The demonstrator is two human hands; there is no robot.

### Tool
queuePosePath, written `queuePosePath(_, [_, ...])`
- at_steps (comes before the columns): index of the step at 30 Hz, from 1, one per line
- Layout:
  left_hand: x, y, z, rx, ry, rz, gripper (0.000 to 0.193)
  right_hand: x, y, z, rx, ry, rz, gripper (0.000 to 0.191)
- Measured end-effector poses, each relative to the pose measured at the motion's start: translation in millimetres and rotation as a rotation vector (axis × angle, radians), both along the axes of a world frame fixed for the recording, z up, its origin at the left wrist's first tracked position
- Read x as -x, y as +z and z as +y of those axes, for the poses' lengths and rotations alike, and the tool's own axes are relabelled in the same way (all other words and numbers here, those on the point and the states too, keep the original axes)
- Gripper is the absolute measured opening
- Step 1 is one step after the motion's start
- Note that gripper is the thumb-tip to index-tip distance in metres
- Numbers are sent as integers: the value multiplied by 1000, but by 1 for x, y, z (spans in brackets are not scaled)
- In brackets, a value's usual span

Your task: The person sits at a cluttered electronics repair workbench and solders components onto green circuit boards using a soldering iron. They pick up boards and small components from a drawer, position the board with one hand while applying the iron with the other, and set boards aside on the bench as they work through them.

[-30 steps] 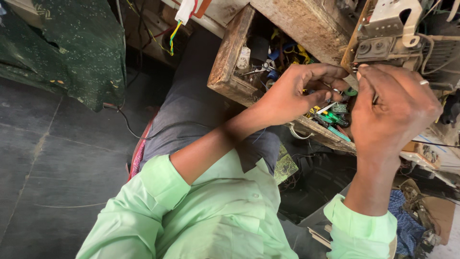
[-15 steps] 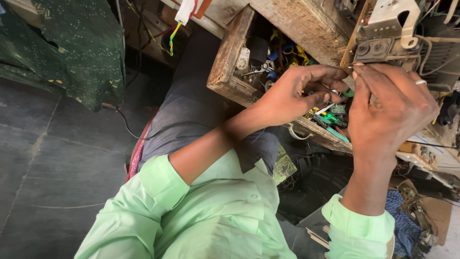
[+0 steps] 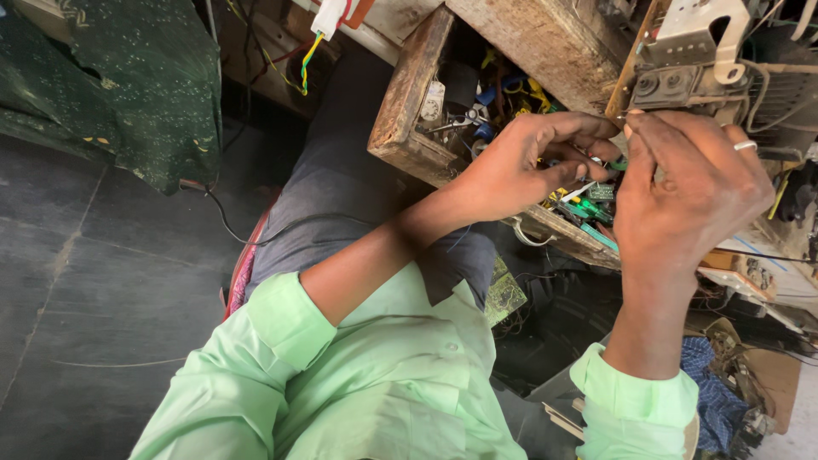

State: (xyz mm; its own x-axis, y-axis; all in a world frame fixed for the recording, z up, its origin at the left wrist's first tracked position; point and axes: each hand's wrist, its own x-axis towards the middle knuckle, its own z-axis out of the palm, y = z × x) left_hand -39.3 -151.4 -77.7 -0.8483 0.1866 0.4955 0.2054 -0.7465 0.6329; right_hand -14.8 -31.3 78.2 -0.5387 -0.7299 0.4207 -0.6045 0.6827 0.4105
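Observation:
My left hand (image 3: 528, 166) and my right hand (image 3: 694, 192) meet fingertip to fingertip over an open wooden box (image 3: 400, 128) full of wires and small electronic parts. The left fingers curl in and pinch a small part (image 3: 596, 162) that I cannot make out clearly. My right hand, with a ring on one finger, pinches thumb and forefinger at the same spot. Just under the fingers lie small green circuit boards (image 3: 588, 209). Both sleeves are light green.
A metal bracket assembly (image 3: 690, 51) stands right behind my right hand. A white connector with coloured wires (image 3: 328, 17) hangs at the top. Dark green cloth (image 3: 111, 94) lies far left, a black cable (image 3: 230, 226) crosses the dark floor, and blue cloth (image 3: 711, 383) lies lower right.
Both hands stay together over the box; the fingers shift only slightly around the small part.

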Motion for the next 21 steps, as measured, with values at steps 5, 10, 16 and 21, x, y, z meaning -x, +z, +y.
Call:
queuePosePath(5, [-1, 0, -1, 5, -12, -2, 52, 0, -1, -2, -10, -7, 2, 18])
queuePosePath(10, [-1, -1, -1, 18, 15, 19, 53, -2, -1, -4, -2, 9, -19, 24])
queuePosePath(16, [-3, 7, -5, 46, 65, 24, 50, -3, 5, -10, 1, 32, -22, 18])
queuePosePath(21, [-9, 27, -14, 268, 208, 28, 37, -4, 7, -1, 109, 28, -35, 14])
